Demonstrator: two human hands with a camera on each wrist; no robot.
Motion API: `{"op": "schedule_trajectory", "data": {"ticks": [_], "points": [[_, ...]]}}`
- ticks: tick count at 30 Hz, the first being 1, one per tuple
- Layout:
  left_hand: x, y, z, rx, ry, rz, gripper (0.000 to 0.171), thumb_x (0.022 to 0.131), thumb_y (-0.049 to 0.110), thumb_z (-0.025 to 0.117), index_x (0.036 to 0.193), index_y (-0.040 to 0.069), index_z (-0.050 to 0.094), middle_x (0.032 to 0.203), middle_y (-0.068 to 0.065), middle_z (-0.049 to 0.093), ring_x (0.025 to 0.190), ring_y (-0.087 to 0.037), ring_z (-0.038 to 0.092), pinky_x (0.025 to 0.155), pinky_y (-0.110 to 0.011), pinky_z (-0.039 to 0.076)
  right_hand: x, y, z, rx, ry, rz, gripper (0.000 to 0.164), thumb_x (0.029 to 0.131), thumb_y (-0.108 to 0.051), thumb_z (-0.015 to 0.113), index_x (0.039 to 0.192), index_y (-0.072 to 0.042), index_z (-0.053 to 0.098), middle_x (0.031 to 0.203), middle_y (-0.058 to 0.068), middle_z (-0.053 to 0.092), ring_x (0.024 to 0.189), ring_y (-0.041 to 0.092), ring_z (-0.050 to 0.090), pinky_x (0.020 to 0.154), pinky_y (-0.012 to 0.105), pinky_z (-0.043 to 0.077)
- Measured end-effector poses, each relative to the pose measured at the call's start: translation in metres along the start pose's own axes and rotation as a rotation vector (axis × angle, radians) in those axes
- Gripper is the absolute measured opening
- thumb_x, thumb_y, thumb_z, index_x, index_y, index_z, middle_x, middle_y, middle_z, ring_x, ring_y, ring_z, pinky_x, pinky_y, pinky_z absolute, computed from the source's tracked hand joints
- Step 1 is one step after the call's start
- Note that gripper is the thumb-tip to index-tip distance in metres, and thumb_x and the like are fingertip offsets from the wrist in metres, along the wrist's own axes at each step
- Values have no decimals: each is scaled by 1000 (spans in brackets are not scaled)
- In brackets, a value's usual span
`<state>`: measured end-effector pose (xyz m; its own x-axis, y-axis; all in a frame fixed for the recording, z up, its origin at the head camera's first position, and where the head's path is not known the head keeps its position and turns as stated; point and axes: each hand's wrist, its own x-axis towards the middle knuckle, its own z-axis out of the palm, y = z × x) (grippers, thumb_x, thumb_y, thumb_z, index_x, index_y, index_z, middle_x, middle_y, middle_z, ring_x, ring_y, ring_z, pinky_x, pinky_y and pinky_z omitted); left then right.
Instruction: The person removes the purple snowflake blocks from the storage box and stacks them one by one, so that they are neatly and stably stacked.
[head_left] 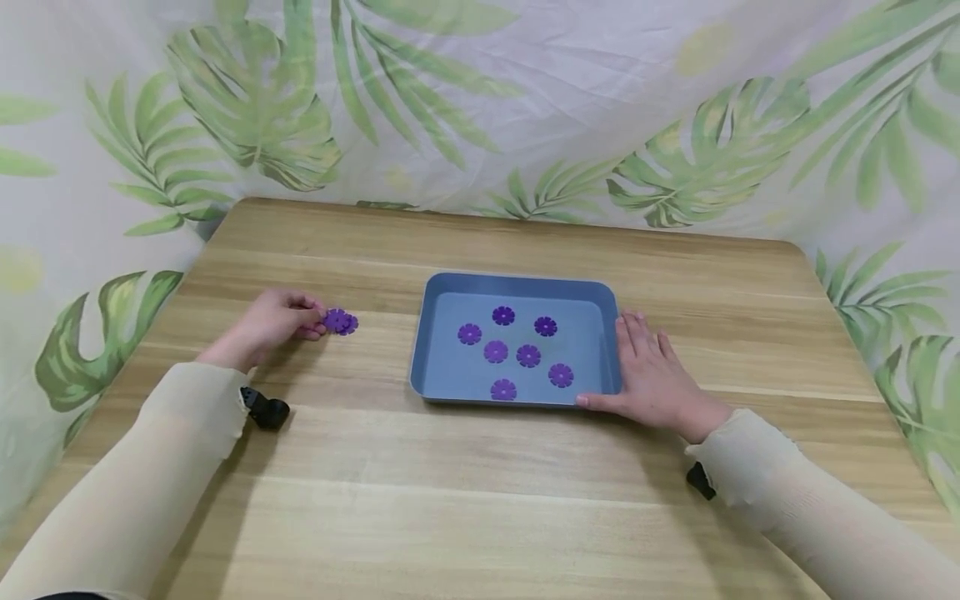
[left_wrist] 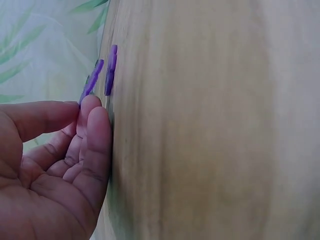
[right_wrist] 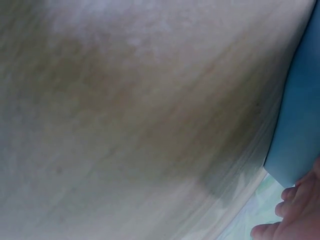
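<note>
My left hand (head_left: 281, 321) pinches a purple flower-shaped disc (left_wrist: 92, 82) between thumb and fingertips. In the left wrist view this disc tilts up just above the table. A second purple disc (left_wrist: 111, 70) lies just beyond it, and the two overlap in the head view. To the right sits a blue-grey rectangular tray (head_left: 517, 286), with several purple notched discs (head_left: 496, 352) spread over its bottom. My right hand (head_left: 652, 375) rests at the tray's right end, straight fingers along the side wall and thumb at the front rim near the corner.
All of this stands on a wood-grain table (head_left: 450, 508) with rounded far corners. A leaf-patterned cloth (head_left: 570, 100) hangs behind the far edge and down both sides. Black wrist cameras (head_left: 266, 410) stick out below the sleeves.
</note>
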<state>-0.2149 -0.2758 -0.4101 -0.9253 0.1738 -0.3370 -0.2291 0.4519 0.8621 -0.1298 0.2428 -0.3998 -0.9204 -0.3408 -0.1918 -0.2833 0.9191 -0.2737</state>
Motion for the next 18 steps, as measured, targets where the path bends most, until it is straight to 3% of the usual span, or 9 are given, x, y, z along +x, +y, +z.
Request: {"op": "schedule_trajectory", "data": {"ticks": [18], "points": [[2, 5, 7, 64, 9, -19, 32, 108, 3, 48, 128, -22, 51, 100, -12, 65, 81, -8, 62, 74, -22, 58, 1, 0, 1, 11, -6, 4, 132, 86, -78, 62, 158, 13, 1, 166, 32, 0, 154, 46, -3, 120, 68, 3]]}}
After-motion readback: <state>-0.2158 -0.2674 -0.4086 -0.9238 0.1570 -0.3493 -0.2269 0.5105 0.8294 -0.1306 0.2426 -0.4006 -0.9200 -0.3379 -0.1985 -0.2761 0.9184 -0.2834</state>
